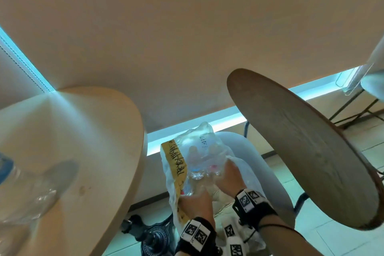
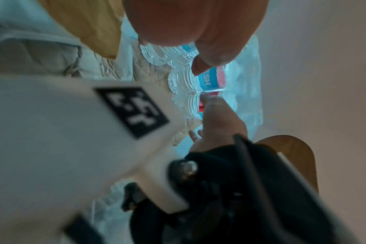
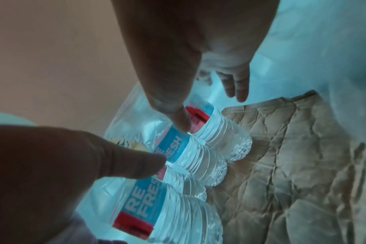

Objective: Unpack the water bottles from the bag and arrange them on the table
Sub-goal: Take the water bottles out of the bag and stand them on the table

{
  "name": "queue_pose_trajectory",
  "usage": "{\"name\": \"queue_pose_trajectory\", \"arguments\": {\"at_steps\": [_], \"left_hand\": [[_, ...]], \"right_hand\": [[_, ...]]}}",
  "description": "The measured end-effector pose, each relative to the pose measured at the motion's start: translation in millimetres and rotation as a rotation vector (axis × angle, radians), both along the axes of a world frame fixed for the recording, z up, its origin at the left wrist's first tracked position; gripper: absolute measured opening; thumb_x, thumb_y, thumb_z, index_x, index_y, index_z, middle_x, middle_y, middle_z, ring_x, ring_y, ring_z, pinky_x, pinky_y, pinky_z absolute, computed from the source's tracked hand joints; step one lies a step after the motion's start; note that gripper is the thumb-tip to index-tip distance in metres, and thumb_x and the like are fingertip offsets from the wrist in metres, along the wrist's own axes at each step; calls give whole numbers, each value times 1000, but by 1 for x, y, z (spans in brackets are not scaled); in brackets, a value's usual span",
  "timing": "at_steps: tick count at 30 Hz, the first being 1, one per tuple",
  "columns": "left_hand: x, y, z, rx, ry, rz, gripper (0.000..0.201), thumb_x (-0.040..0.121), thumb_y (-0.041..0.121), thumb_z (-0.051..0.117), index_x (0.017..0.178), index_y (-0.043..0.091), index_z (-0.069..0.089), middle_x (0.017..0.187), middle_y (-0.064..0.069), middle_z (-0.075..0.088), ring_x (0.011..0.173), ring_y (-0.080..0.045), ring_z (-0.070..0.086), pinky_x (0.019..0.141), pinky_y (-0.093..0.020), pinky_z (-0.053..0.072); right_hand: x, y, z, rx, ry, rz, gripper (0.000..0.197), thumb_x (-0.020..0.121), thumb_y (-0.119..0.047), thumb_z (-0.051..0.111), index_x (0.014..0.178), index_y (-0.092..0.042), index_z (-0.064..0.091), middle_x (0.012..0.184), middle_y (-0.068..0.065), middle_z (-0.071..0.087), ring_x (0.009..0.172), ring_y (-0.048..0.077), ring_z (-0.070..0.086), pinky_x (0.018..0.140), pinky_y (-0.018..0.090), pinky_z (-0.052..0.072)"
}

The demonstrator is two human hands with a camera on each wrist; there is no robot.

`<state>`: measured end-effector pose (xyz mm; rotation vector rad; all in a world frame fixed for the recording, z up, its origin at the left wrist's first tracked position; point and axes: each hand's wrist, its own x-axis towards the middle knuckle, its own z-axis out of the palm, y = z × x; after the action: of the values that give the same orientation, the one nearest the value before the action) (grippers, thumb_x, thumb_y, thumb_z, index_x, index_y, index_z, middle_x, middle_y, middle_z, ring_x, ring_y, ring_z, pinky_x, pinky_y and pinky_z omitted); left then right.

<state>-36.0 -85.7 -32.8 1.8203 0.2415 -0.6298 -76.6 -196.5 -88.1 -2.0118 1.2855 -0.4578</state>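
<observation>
The clear plastic bag [image 1: 187, 164] is lying on a pale chair [image 1: 259, 164] between two round benches. Water bottles [image 3: 190, 158] are still lying side by side inside it. The left hand [image 1: 195, 203] is at the bag's near end, but its grip is too hidden to tell. The right hand [image 1: 228, 176] is reaching in with fingers [image 3: 178, 118] spread and touching a blue label, holding nothing yet.

The bottles are probably slippery and could roll off the chair. The bag may snag them.

Only the head view is showing one bottle [image 1: 25, 189] on the light bench [image 1: 99, 131]. Only the right wrist view is making the "REFRESH" labels readable.
</observation>
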Motion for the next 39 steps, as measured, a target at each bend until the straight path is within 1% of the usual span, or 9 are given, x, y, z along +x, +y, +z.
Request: {"name": "queue_pose_trajectory", "arguments": {"at_steps": [2,8,12,17,20,24,26,35,39], "left_hand": [[3,-4,-12,7,-38,7,72,81,6,76,145,4,43,142,-18,57,127,-36,58,111,-45,47],[14,-18,-9,54,-94,66,67,82,25,81,137,-2,53,136,-22,61,123,-40,59,109,-48,48],[22,-18,-18,103,-102,41,59,90,33,72,137,1,56,135,-20,63,122,-39,61,106,-44,50],[15,-7,-20,146,-250,-136,56,89,19,73,137,-2,55,134,-21,63,126,-40,58,110,-44,46],[13,5,-15,168,-326,-349,34,87,1,70,120,2,62,95,1,66,121,-37,61,90,-30,43],[9,21,-8,209,-384,-619,68,85,10,75,145,14,43,137,-5,59,132,-26,53,111,-33,43],[9,30,0,184,-449,-706,59,86,13,73,133,34,45,128,9,58,123,-17,56,102,-20,49],[7,111,138,-45,-721,-889,49,74,36,80,101,61,46,99,37,59,92,14,60,70,0,46],[11,155,222,-66,-883,-814,50,77,51,76,120,50,53,110,23,70,94,4,68,86,-20,60]], "right_hand": [[5,-2,9,-18,-74,-14,35,68,-37,70,98,-19,69,83,-6,71,74,13,69,69,30,59],[10,-5,14,-18,-168,-59,59,64,-29,80,115,-13,55,82,0,71,72,17,70,68,30,59],[7,1,18,-26,-68,-76,30,68,-29,81,85,-12,63,72,-2,63,65,18,62,61,24,50],[-11,8,34,-116,-61,101,36,66,-29,81,70,-29,44,67,-9,53,61,11,54,55,13,42],[-28,8,47,-123,-31,334,22,68,-43,78,74,-32,59,76,-15,59,72,2,56,69,10,47],[-48,9,57,-11,63,544,49,59,-48,81,100,-24,65,100,-14,66,93,1,60,81,17,52],[-60,12,62,61,74,571,50,55,-40,86,99,-30,65,100,-14,70,95,2,64,82,26,56],[-97,49,183,-24,-48,593,66,39,-60,90,101,-47,71,98,-38,69,95,-10,65,71,9,54],[-85,80,268,-192,-205,610,71,46,-41,96,106,-58,62,100,-28,73,90,-1,71,73,12,57]]}}
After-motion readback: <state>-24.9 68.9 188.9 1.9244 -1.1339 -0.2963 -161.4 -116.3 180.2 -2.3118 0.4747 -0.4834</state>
